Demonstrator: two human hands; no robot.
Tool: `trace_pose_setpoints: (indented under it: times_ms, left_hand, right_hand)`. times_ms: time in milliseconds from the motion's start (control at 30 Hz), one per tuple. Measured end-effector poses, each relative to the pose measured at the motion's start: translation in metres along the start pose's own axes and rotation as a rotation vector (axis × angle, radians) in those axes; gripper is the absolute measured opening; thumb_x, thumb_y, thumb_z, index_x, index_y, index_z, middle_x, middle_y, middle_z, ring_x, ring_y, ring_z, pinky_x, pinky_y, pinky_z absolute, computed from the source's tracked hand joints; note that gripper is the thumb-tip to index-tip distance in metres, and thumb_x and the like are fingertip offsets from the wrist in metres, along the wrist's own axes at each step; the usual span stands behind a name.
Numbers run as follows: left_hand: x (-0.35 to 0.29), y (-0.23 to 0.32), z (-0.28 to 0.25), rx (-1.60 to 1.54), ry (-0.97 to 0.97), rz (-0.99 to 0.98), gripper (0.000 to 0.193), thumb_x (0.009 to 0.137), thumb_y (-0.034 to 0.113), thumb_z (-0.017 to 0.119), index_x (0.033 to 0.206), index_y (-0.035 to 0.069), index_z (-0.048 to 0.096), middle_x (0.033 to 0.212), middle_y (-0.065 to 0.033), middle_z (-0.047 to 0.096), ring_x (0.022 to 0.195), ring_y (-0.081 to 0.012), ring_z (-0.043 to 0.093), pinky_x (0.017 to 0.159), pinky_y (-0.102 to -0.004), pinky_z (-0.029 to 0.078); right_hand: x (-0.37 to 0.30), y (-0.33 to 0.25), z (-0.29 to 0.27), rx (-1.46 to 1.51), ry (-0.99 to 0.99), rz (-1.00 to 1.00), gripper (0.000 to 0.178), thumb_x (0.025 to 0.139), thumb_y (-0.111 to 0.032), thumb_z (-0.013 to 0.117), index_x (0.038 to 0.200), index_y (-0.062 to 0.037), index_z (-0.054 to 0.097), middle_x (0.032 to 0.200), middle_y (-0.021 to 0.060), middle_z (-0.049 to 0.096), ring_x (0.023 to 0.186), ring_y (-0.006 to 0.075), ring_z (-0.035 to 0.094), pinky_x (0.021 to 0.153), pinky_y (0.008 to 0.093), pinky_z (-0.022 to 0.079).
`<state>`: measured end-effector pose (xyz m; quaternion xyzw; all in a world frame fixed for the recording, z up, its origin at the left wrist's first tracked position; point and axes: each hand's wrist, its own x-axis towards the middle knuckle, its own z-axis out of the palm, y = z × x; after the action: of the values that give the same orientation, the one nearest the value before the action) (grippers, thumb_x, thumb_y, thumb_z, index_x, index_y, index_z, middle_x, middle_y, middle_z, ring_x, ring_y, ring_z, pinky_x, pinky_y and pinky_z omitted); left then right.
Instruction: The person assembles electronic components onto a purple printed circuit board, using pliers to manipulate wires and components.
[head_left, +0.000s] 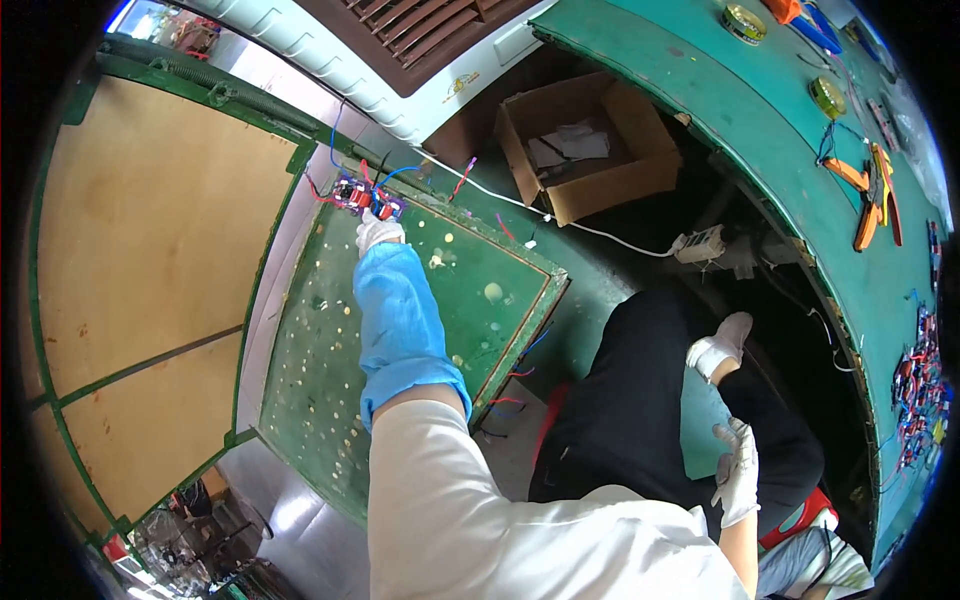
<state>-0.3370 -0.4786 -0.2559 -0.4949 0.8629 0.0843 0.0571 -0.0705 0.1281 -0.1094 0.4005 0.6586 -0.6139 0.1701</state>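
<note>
My left hand (379, 232), in a white glove with a blue sleeve over the forearm, reaches to the far edge of a green, spotted board top (420, 290). Its fingers are closed at the near edge of a cluster of small circuit boards with red parts and wires (352, 194); the fingertips are partly hidden. Blue, red and black wires stick out around that cluster. My right hand (738, 472), also white-gloved, rests low over my lap beside my black-trousered leg. Its fingers are stretched out and nothing shows in them.
A cardboard box (570, 195) with papers stands under the curved green bench (790, 150). On the bench lie orange-handled pliers (872, 195), yellow tape rolls (744, 24) and a heap of wired circuit boards (922, 385). A white cable (620, 243) runs to a power strip (700, 245).
</note>
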Motion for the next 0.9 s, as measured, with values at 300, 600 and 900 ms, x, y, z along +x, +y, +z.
trace_pose_setpoints:
  times_ms: [300, 600, 900]
  left_hand:
    - [-0.016, -0.046, -0.009, -0.937, -0.156, 0.853, 0.031, 0.094, 0.019, 0.04, 0.119, 0.004, 0.049, 0.115, -0.0153, 0.055, 0.105, -0.0223, 0.054, 0.088, -0.0409, 0.047]
    - [-0.262, -0.021, 0.024, -0.778, 0.162, 0.781, 0.042, 0.09, 0.006, 0.049, 0.13, -0.006, 0.038, 0.128, -0.0236, 0.045, 0.114, -0.0335, 0.049, 0.099, -0.0409, 0.039]
    - [-0.409, 0.011, 0.042, -0.874, -0.673, 1.114, 0.033, 0.092, 0.007, 0.046, 0.121, -0.007, 0.044, 0.112, -0.0201, 0.054, 0.099, -0.0251, 0.057, 0.085, -0.0322, 0.046]
  right_hand:
    - [-0.008, -0.056, -0.031, -0.064, 0.178, -0.282, 0.051, 0.088, -0.026, 0.058, 0.129, 0.0006, 0.041, 0.116, 0.0151, 0.055, 0.11, 0.0198, 0.051, 0.094, 0.0306, 0.04]
    - [0.021, -0.101, -0.23, -0.669, 1.154, -0.839, 0.028, 0.082, -0.017, 0.062, 0.107, -0.0058, 0.057, 0.099, 0.0147, 0.061, 0.092, 0.0298, 0.06, 0.078, 0.034, 0.048]
    - [0.165, -0.107, -0.419, -1.433, 0.928, -0.693, 0.048, 0.076, -0.014, 0.052, 0.121, -0.0021, 0.044, 0.117, 0.0269, 0.052, 0.105, 0.0366, 0.055, 0.088, 0.0393, 0.044]
